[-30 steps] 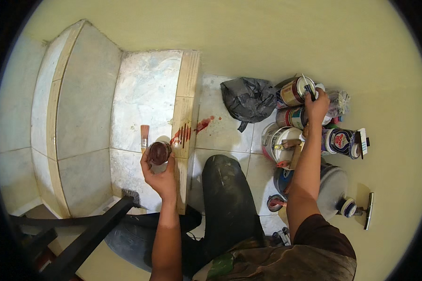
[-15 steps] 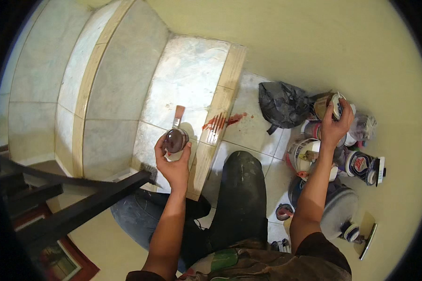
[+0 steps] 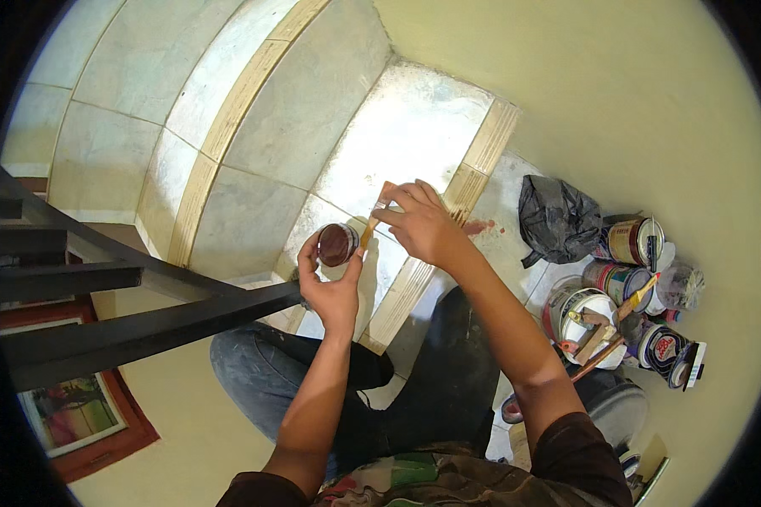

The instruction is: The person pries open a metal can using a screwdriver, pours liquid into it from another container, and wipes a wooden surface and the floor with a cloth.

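Note:
A small round clear cup (image 3: 336, 245) of dark reddish-brown liquid is in my left hand (image 3: 330, 296), thumb and fingers curled around its sides. Just right of it is a flat paintbrush (image 3: 369, 231) with a yellowish handle and light brown bristles. My right hand (image 3: 427, 221) has its thumb and fingers closed about the brush's metal band, with the bristle end pointing away from me. The handle's lower end comes close to my left thumb; I cannot tell whether they touch. Below both hands is a pale tiled step (image 3: 406, 118) with a ridged beige edge.
On the right stand several paint cans (image 3: 634, 242), a white bucket (image 3: 562, 308) holding brushes and tools, and a black plastic bag (image 3: 560, 218). A dark railing (image 3: 169, 334) crosses the left. Reddish stain (image 3: 482, 227) marks the floor tiles beside the step.
My right hand has left the cans at the right and come across to the paintbrush. My left hand still holds the cup. The view has shifted, moving the scene rightward.

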Available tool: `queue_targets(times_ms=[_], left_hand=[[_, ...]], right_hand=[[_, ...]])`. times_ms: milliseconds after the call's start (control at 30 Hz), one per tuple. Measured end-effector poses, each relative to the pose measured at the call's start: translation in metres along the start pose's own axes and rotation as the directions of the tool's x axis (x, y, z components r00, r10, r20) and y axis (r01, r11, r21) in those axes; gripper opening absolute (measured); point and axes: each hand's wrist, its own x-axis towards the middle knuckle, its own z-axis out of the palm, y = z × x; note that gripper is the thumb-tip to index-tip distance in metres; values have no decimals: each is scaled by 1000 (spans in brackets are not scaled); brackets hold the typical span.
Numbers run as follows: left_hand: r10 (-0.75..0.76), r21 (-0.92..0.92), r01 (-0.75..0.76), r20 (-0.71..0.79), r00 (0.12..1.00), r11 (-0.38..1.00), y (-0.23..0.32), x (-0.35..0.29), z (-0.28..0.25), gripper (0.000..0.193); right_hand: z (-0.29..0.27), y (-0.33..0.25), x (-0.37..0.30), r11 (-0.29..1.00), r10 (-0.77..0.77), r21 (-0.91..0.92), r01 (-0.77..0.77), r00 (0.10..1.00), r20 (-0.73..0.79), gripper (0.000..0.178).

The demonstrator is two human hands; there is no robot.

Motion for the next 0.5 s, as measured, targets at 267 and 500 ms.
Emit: queue_targets(times_ms=[267, 500], left_hand=[[-56, 15, 55, 35, 998, 998, -14, -23, -16, 67], [-129, -58, 132, 46, 991, 990, -32, -39, -8, 69]], right_hand=[[32, 16, 59, 978, -33, -179, 106, 928, 370, 28], [-6, 29, 64, 972, 206, -115, -206, 978, -16, 31]])
